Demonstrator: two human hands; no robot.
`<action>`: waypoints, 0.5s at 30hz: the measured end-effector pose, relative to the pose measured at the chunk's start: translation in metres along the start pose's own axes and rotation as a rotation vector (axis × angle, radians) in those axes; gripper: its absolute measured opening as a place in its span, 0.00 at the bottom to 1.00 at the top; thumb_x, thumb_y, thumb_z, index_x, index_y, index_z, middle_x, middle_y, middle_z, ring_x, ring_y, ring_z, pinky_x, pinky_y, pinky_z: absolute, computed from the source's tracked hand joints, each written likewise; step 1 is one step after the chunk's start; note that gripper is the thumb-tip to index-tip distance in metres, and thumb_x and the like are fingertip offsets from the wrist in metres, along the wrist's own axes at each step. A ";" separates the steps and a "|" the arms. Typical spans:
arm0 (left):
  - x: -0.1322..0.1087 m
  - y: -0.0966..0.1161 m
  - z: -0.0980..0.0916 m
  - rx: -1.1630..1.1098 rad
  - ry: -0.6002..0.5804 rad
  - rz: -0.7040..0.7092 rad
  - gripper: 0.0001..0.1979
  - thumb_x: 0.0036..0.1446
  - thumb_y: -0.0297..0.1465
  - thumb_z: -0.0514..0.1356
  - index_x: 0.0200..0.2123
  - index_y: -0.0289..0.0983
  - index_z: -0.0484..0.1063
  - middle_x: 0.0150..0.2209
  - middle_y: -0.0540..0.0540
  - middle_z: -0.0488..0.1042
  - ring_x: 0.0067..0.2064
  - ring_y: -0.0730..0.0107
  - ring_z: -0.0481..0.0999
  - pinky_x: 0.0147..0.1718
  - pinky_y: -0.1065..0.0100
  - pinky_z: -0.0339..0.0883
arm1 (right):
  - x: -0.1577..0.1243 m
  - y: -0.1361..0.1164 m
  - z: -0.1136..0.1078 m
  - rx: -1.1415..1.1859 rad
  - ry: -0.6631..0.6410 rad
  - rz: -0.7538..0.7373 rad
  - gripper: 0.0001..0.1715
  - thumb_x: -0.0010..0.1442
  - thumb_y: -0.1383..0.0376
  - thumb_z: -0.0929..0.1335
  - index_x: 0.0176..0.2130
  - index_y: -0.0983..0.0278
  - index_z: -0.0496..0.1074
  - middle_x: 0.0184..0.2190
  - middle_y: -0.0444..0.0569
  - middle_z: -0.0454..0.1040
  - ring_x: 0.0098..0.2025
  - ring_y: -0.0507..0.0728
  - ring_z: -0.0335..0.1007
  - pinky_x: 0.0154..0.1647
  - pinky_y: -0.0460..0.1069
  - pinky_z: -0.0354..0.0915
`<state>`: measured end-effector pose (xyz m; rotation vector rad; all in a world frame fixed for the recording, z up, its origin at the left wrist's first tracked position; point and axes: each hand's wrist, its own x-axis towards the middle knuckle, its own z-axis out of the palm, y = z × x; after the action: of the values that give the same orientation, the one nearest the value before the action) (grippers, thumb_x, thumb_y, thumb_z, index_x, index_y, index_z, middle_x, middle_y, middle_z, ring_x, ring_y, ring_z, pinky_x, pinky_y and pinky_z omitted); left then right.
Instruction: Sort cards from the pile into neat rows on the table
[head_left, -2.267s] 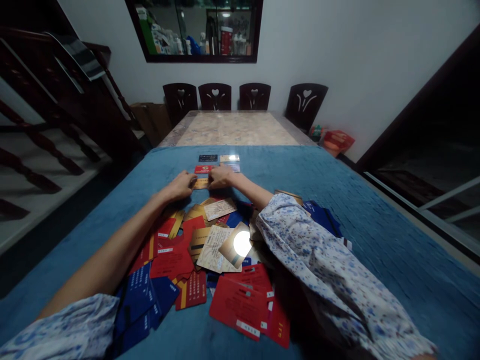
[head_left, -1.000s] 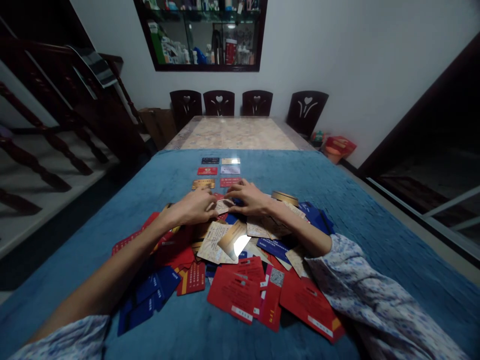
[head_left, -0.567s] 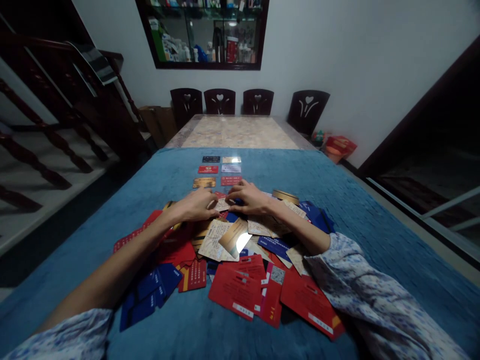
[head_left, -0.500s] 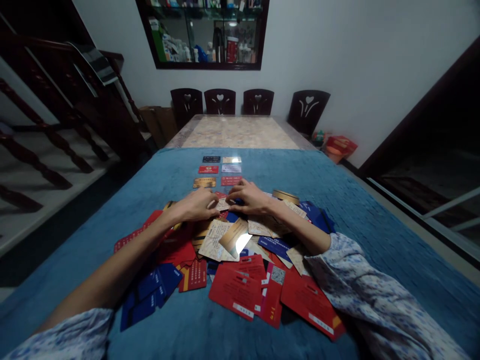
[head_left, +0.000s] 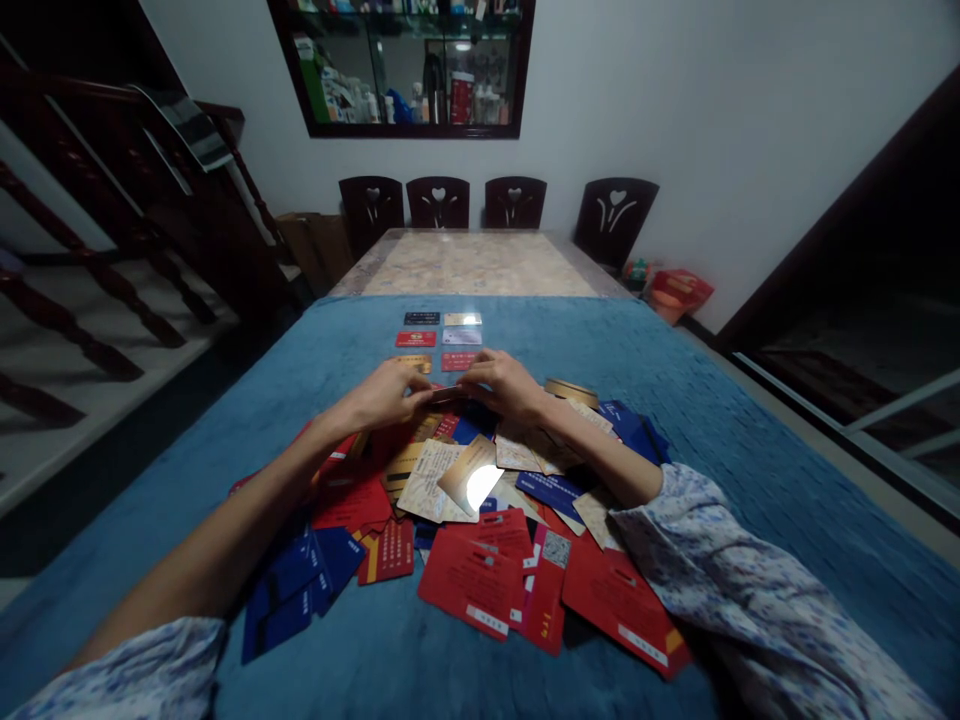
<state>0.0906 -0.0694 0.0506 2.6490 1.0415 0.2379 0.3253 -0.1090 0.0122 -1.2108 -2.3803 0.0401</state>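
Note:
Between my two hands a plastic card (head_left: 448, 394) is held nearly edge-on, just over the far side of the pile. My left hand (head_left: 390, 392) pinches its left end, and my right hand (head_left: 501, 383) grips the right end. Under and in front of them spreads a heap of loose cards: red cards (head_left: 472, 585), blue cards (head_left: 289, 590), cream cards (head_left: 429, 480) and a shiny gold card (head_left: 469, 475). Just beyond my fingers lie two columns of cards, among them a gold card (head_left: 414, 362), a pinkish-red card (head_left: 457, 361) and a black card (head_left: 421, 318).
A blue cloth (head_left: 337, 340) covers the near part of the table, with the patterned tabletop (head_left: 480, 262) showing behind. Several dark chairs (head_left: 516, 203) line the far wall. A wooden stair railing (head_left: 90, 250) is on the left, and a red bag (head_left: 684, 288) is on the right.
The card between my hands has come up from the pile and tilted to edge-on. My left hand has shifted slightly farther from me; my right hand has barely moved.

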 end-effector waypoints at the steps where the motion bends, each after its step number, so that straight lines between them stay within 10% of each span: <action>1: 0.001 0.000 0.000 0.003 0.012 -0.003 0.15 0.59 0.34 0.57 0.35 0.38 0.84 0.33 0.45 0.82 0.35 0.65 0.78 0.37 0.68 0.67 | 0.000 0.000 0.000 0.008 0.012 0.019 0.14 0.70 0.64 0.65 0.44 0.62 0.81 0.39 0.54 0.80 0.46 0.59 0.69 0.47 0.52 0.61; 15: 0.006 -0.007 0.022 -0.007 0.234 0.009 0.18 0.55 0.23 0.54 0.46 0.37 0.78 0.41 0.42 0.83 0.44 0.60 0.81 0.46 0.63 0.72 | 0.000 0.001 0.011 -0.053 -0.020 0.165 0.24 0.64 0.71 0.67 0.59 0.61 0.72 0.49 0.56 0.79 0.50 0.62 0.71 0.48 0.53 0.62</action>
<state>0.0961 -0.0652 0.0276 2.6671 1.0941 0.5646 0.3214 -0.1070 0.0026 -1.4360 -2.3058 0.0421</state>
